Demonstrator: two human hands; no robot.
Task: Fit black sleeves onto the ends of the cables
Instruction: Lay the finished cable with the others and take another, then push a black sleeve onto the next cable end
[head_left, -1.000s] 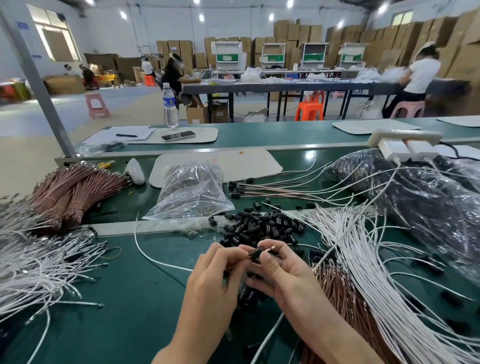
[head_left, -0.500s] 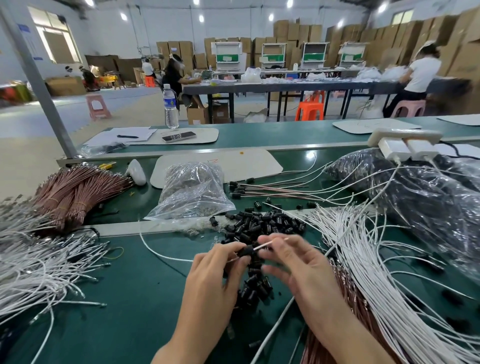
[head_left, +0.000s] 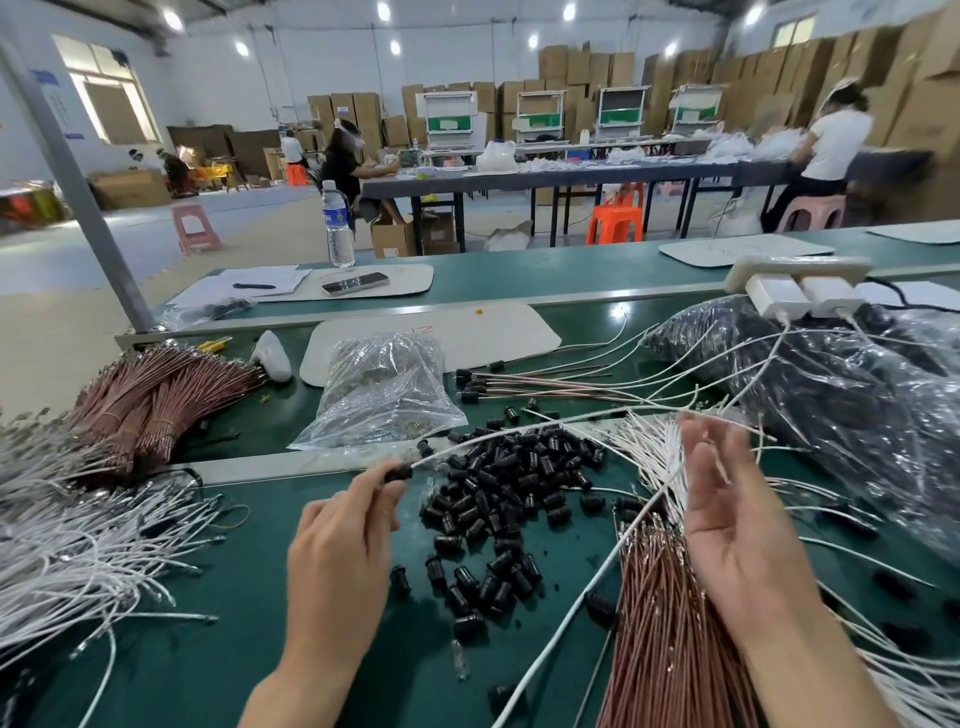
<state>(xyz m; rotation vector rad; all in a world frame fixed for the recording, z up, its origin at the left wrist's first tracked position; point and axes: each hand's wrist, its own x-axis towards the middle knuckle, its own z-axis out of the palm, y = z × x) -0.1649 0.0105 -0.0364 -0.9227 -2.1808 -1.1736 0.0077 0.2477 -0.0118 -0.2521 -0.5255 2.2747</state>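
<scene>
My left hand (head_left: 343, 540) pinches a black sleeve (head_left: 399, 473) that sits on the end of a white cable (head_left: 519, 429). That cable stretches up and to the right across a pile of loose black sleeves (head_left: 498, 493) on the green table. My right hand (head_left: 727, 509) is raised to the right of the pile, palm up and fingers spread, blurred, holding nothing. Beneath it lie brown cables (head_left: 670, 613) and a fan of white cables (head_left: 649, 447).
A clear bag of small parts (head_left: 384, 395) lies behind the pile. Brown cables with sleeves fitted (head_left: 519, 387) lie further back. A brown bundle (head_left: 150, 395) and white cables (head_left: 78, 540) are at the left. A large black plastic bag (head_left: 831, 384) fills the right.
My hands have separated. The left one has drawn the sleeved cable end leftward, and the right one has let go and swung out to the right with its fingers spread.
</scene>
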